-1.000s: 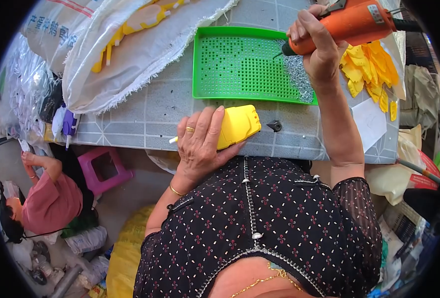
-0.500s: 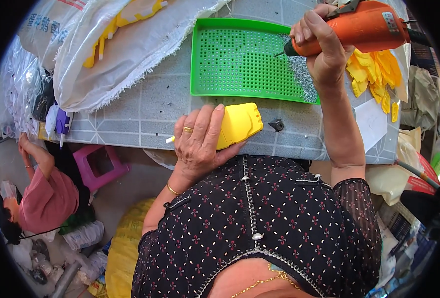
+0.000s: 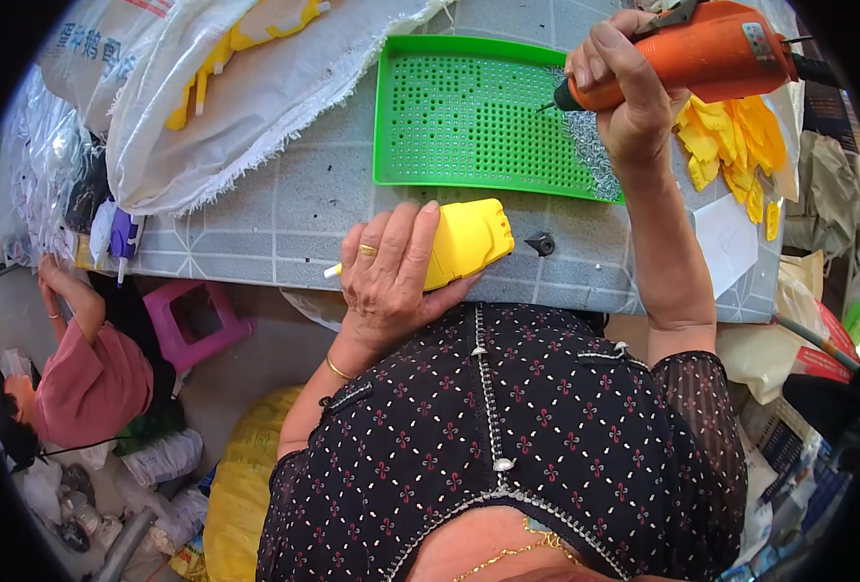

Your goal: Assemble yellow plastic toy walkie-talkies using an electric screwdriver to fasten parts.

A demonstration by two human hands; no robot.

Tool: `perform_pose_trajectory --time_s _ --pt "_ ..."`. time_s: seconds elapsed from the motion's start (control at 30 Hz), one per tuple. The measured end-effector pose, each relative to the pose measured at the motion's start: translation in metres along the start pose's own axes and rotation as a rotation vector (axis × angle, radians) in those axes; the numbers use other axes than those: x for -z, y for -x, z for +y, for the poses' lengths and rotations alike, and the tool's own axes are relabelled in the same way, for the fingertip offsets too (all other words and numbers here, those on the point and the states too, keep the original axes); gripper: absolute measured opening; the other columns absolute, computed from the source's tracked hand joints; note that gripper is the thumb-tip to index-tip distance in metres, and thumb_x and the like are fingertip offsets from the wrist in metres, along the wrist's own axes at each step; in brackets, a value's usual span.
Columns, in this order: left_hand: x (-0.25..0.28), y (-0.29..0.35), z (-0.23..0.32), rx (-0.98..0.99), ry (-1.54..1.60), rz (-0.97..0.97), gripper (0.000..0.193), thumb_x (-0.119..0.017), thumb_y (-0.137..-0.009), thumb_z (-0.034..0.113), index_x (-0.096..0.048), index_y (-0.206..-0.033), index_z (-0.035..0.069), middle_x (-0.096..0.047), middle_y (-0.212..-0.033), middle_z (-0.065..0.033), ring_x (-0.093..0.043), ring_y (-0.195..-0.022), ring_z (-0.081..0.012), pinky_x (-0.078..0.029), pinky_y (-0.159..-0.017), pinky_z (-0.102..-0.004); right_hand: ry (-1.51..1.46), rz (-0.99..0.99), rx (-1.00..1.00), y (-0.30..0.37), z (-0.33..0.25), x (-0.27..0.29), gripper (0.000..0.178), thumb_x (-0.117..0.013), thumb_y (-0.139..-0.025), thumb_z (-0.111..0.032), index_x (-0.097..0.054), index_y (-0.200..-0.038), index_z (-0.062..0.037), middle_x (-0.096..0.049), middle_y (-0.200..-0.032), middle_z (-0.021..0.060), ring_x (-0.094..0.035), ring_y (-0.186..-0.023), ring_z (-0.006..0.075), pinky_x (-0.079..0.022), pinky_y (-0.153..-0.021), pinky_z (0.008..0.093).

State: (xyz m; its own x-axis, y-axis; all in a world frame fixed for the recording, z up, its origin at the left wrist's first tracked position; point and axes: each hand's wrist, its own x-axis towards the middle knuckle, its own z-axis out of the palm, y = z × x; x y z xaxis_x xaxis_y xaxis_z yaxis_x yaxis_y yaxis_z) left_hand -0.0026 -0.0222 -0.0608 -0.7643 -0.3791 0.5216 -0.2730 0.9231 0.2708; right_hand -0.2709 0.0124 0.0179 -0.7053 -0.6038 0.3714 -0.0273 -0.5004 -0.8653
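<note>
The left hand (image 3: pixel 391 267) had its fingers clamped on a yellow casing (image 3: pixel 469 242), near the table's front edge, exactly as a second earlier; a white tip (image 3: pixel 333 272) jutted out past the hand toward eight or nine o'clock. From the casing, a green tray (image 3: pixel 381 116) lay between twelve and one o'clock, small screws (image 3: pixel 590 145) heaped at its right end. The right hand (image 3: pixel 633 102), toward one or two o'clock, kept its fingers wrapped around an orange power driver (image 3: pixel 692 53). The driver sat slightly farther right in view than a second before, but so did the yellow pieces (image 3: pixel 735 145) at two o'clock. Its bit pointed over the tray; contact could not be told. At eight o'clock, a co-worker's hands (image 3: pixel 51 276) showed higher in view than before.
</note>
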Motion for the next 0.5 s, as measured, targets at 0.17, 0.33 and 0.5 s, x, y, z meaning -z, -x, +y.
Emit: perform_pose_trajectory --time_s 0.17,0.33,0.5 --pt "0.001 -0.001 0.001 0.007 0.015 -0.006 0.075 -0.085 -0.075 0.046 -0.063 -0.13 0.0 -0.067 -0.121 -0.0127 -0.064 -0.101 -0.0287 -0.043 -0.093 -0.0432 -0.138 0.067 -0.057 0.001 -0.018 0.002 0.025 -0.068 -0.092 -0.009 -0.048 -0.105 -0.0102 -0.049 -0.072 -0.0002 -0.051 -0.056 0.0113 -0.05 -0.059 0.0275" --pt "0.004 0.003 0.0 0.015 0.019 -0.03 0.08 -0.084 -0.074 0.049 -0.061 -0.133 0.001 -0.065 -0.124 -0.013 -0.064 -0.107 -0.0297 -0.043 -0.097 -0.0444 -0.146 -0.082 -0.017 0.013 -0.05 -0.002 0.018 -0.064 -0.097 -0.019 -0.049 -0.099 -0.0078 -0.047 -0.066 -0.0003 -0.05 -0.054 0.0124 -0.048 -0.058 0.0289" --pt "0.0 -0.001 -0.001 -0.015 0.009 -0.008 0.079 -0.081 -0.077 0.053 -0.062 -0.133 0.002 -0.066 -0.122 -0.0129 -0.064 -0.108 -0.0301 -0.043 -0.099 -0.0446 -0.326 -0.628 -0.054 0.028 -0.067 0.014 0.019 -0.051 -0.101 -0.022 -0.055 -0.113 -0.0072 -0.048 -0.08 -0.0017 -0.05 -0.074 0.0127 -0.041 -0.081 0.0341"
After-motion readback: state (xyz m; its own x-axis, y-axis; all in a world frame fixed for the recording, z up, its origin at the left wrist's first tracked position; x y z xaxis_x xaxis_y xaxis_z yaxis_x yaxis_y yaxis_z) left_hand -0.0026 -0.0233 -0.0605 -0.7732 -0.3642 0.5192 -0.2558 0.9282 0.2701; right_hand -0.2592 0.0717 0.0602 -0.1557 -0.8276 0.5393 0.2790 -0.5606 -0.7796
